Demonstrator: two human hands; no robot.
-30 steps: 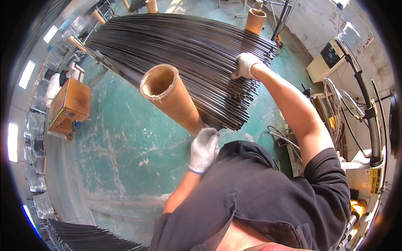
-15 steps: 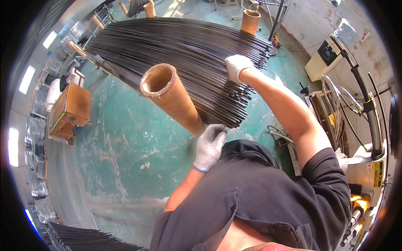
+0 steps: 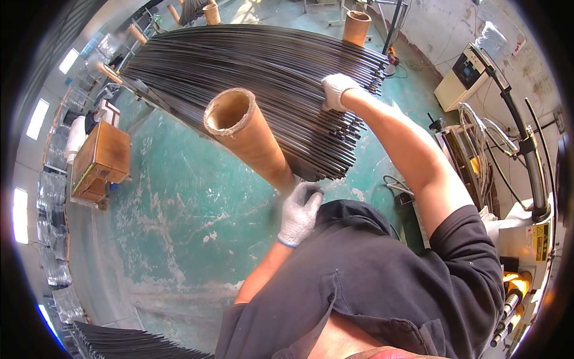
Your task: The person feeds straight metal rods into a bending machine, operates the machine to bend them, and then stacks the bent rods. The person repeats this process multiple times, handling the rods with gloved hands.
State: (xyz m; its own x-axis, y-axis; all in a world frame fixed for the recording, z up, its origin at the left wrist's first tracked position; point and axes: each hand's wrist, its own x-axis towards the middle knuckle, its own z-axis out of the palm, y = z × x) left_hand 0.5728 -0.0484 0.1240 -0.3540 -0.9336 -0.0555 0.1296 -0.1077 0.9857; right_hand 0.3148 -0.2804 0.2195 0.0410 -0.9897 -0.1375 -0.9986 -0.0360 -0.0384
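Observation:
A wide bundle of long, thin black rods [image 3: 239, 66] lies side by side, with uneven ends toward the right. My right hand [image 3: 339, 91], in a white knitted glove, rests on the rods near those ends, its fingers curled down and closed on some of them; the fingertips are hidden. Down by the near corner of the bundle is my left hand [image 3: 301, 209], gloved with a grey palm coating. Its fingers are curled in beside the foot of a thick brown cardboard tube [image 3: 257, 143], and what they hold, if anything, is hidden. The tube leans up at the bundle's near side.
Another cardboard tube [image 3: 357, 29] stands at the bundle's far right. A brown wooden cabinet [image 3: 103, 149] is at the left. Along the right are a beige machine box [image 3: 460, 78], coiled hoses [image 3: 475, 134] and a black post [image 3: 529, 155]. More black rods [image 3: 119, 341] lie at lower left.
Both hands keep nearly the same place and grip. The view has shifted slightly, so the tube and rods sit a little differently in it; nothing is visibly taken up or let go.

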